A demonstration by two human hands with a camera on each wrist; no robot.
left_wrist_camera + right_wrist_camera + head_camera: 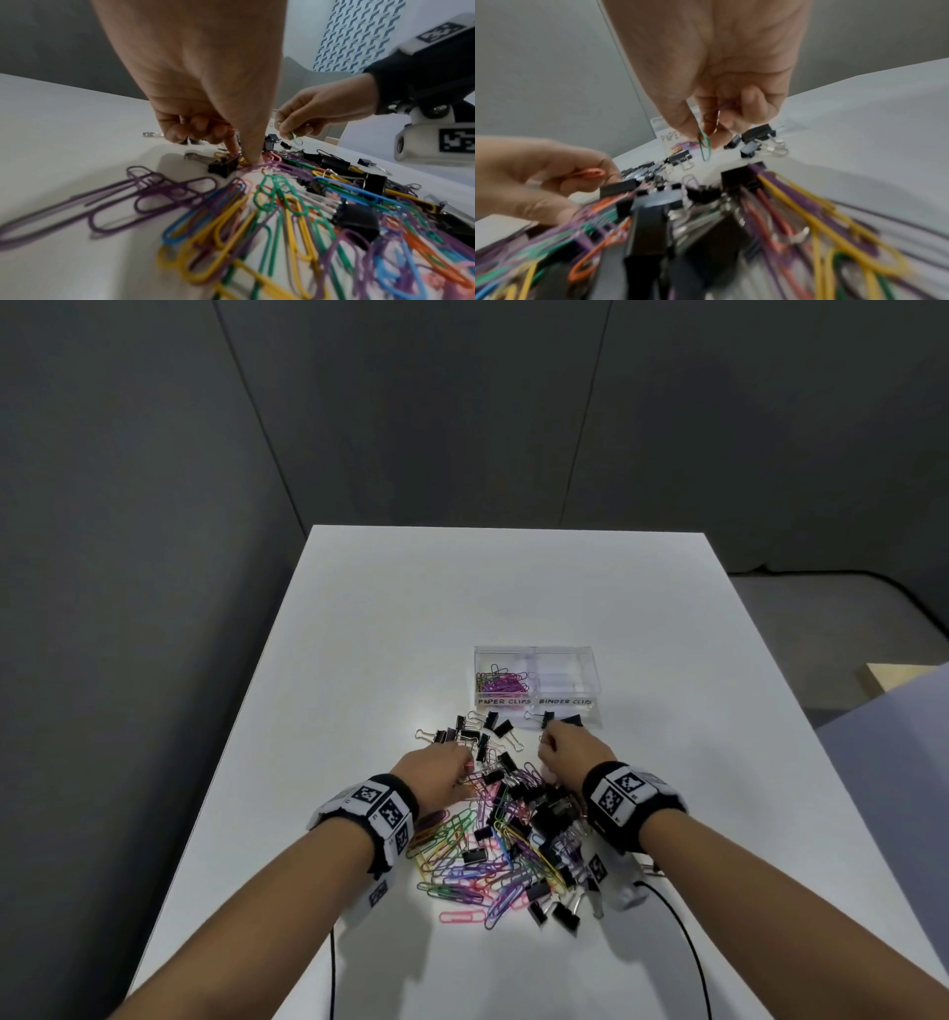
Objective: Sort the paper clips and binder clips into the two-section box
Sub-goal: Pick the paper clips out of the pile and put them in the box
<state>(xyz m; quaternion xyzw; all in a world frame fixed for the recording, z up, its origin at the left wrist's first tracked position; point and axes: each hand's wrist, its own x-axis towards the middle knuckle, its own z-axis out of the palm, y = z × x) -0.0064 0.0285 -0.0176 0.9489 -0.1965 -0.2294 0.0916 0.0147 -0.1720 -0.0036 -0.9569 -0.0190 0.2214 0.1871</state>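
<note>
A mixed pile of coloured paper clips (462, 865) and black binder clips (549, 814) lies on the white table (462, 608). Behind it stands the clear two-section box (565, 654); its left section, labelled PAPER CLIPS, holds several paper clips (500, 680). My left hand (464, 770) is at the pile's far left edge. It holds an orange paper clip (590, 174) in curled fingers while thumb and forefinger (232, 144) touch the pile. My right hand (706, 136) hovers in front of the box, pinching a green paper clip (705, 147) with more clips tucked in its palm.
Loose binder clips (464, 737) are scattered between the pile and the box front. Two black cables (683, 942) run from my wrists to the near table edge. The table's left edge (241, 737) drops off beside a dark wall.
</note>
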